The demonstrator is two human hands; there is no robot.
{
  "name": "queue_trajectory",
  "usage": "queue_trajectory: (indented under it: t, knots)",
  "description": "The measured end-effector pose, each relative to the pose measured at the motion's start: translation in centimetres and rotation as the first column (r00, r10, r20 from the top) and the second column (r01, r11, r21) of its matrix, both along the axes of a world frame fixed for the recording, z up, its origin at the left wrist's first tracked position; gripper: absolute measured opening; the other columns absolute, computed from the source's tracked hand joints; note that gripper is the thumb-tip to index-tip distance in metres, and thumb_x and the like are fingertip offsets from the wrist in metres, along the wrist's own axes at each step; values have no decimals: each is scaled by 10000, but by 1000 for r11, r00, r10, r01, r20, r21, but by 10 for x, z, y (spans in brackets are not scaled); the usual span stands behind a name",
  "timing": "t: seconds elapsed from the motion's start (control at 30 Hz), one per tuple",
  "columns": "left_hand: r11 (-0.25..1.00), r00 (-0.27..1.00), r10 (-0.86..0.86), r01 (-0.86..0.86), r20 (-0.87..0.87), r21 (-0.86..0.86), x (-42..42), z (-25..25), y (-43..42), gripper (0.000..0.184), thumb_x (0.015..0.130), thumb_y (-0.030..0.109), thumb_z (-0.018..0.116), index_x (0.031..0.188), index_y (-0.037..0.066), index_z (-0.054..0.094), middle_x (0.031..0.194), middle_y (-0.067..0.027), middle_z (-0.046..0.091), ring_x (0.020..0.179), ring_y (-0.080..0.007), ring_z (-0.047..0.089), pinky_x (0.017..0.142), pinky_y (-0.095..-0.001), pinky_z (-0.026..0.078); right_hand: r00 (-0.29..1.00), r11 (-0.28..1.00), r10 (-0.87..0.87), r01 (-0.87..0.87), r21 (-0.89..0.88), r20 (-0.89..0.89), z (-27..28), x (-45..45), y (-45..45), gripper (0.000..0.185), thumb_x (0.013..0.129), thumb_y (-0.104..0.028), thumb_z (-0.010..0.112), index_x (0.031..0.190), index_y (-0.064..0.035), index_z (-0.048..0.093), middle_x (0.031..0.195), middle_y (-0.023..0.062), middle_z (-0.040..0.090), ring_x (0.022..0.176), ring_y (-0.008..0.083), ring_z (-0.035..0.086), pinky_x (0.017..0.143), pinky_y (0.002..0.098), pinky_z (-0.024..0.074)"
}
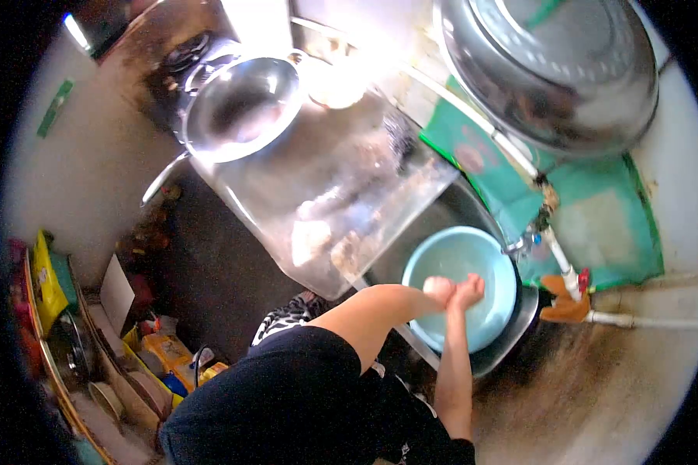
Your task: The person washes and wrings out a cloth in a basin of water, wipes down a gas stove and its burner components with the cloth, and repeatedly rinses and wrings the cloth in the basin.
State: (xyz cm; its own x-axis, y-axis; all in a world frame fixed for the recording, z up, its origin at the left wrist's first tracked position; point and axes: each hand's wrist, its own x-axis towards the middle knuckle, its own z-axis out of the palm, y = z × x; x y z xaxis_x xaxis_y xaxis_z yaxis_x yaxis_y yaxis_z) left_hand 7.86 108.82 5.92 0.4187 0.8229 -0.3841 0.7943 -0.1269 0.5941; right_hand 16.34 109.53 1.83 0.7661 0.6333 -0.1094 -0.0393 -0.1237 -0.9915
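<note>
Both hands are close together over a light blue basin (506, 267) that stands in a metal sink. My left hand (439, 290) reaches in from the left with its fingers curled. Against it, my right hand (468, 291) comes up from below, its fingers also curled. The two appear to touch. Whatever lies between the fingers, if anything, is too small to make out. Pale water seems to fill part of the basin. A metal tap (520, 246) points over the basin's right rim.
Left of the sink is a metal counter (287, 186), with a shiny wok (244, 108) at its far end. A large metal basin (558, 70) hangs on the wall above green sheeting (613, 225) and white pipes (512, 151). Shelves with packages (167, 353) stand lower left.
</note>
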Motion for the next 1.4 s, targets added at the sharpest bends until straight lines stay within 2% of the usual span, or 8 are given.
queue_trajectory:
  t: [0.13,0.33,0.43,0.53,0.83,1.03,1.2,1.4]
  knots:
    - [904,911,-102,253,399,-345,-4,17,7,299,707,325,619,868,73,603,800,-94,626,699,-229,615,645,-362,504,770,929,294,-370,-21,-566,67,21,-46,502,869,-500,376,1124,-85,498,967,85,560,848,219,539,717,349,459]
    - [924,733,316,-95,602,-370,-82,57,16,411,840,453,467,892,67,596,780,-111,608,698,-198,574,633,-358,470,540,577,732,-816,-43,-415,130,-59,-95,407,893,-365,438,1066,-4,515,941,153,602,846,227,606,610,350,514]
    - [772,454,606,-140,653,-620,-173,105,3,352,888,377,426,950,58,562,770,-88,605,646,-197,598,541,-340,489,852,851,520,-523,-47,-54,118,-105,-85,296,871,-262,521,987,6,568,895,109,594,780,178,571,654,290,460]
    - [719,200,686,-39,700,-694,-276,106,-9,266,910,281,414,1012,67,535,784,-74,598,608,-202,596,473,-330,507,906,936,296,-214,278,-301,167,-202,-68,209,835,-189,571,985,-44,573,818,34,588,710,136,550,652,282,459]
    - [782,345,499,-575,795,-241,-586,147,-101,968,599,165,793,1344,32,191,1276,-154,387,1150,-232,401,968,-362,325,83,338,910,-713,614,-405,236,-508,-19,295,831,-290,570,1036,-85,522,795,37,560,678,156,568,619,288,490]
    - [649,122,524,-698,843,-303,-723,191,-148,603,738,226,688,1235,38,401,1092,-53,526,1006,-149,495,875,-298,387,-555,-575,818,-788,221,153,260,-696,-43,296,821,-123,542,1082,9,498,1027,60,556,929,117,511,836,260,406]
    - [346,49,682,-901,729,-263,-799,175,-159,313,870,241,534,1106,36,511,965,-25,552,897,-108,509,793,-257,402,-350,-382,629,-917,-116,694,256,-795,-29,248,694,-269,652,761,-44,571,722,155,597,698,275,600,633,367,459]
    - [365,172,584,-929,793,-67,-892,176,-111,298,850,134,551,1118,13,509,1009,-47,570,928,-123,527,832,-272,407,-355,-405,681,-911,-75,640,226,-877,44,303,695,-284,666,797,-23,553,747,155,593,736,295,589,626,362,444]
